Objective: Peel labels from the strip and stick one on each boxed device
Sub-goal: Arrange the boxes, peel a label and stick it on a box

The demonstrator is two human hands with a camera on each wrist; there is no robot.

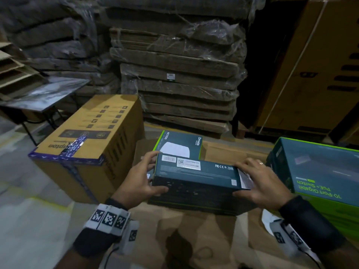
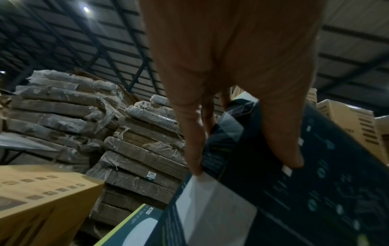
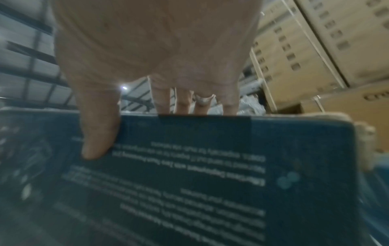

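Left hand (image 1: 140,178) grasps the left end of a dark teal device box (image 1: 196,176): thumb on the near face, fingers curled over the far top edge. Left wrist view shows the fingers (image 2: 194,133) wrapped behind the end panel, thumb flat on the printed face. Right hand (image 1: 261,183) grasps the right end the same way, thumb under the near edge, fingers spread over the top; a ring on one finger. Right wrist view, blurred: four fingers (image 3: 162,99) hooked over the upper edge, thumb pressed on the face with white print lines.

The box is held between both hands, long and rectangular, smooth printed card, tilted so its narrow top side faces up. On that side, toward the left hand: two white barcode labels (image 1: 188,163), flat, rectangular. Near the right hand, a pale end flap (image 1: 246,179) stands partly open.

Just beyond the hands, a second teal box with green edge (image 1: 179,145) lies flat, marked "Omada". Right of the right hand, a larger teal-and-green box (image 1: 318,167), glossy. All rest on brown corrugated cardboard (image 1: 217,150). Left of the left hand, a tan carton (image 1: 91,140) sealed with blue patterned tape. Farther out, stacked flattened cartons in crinkled clear film (image 1: 178,74).
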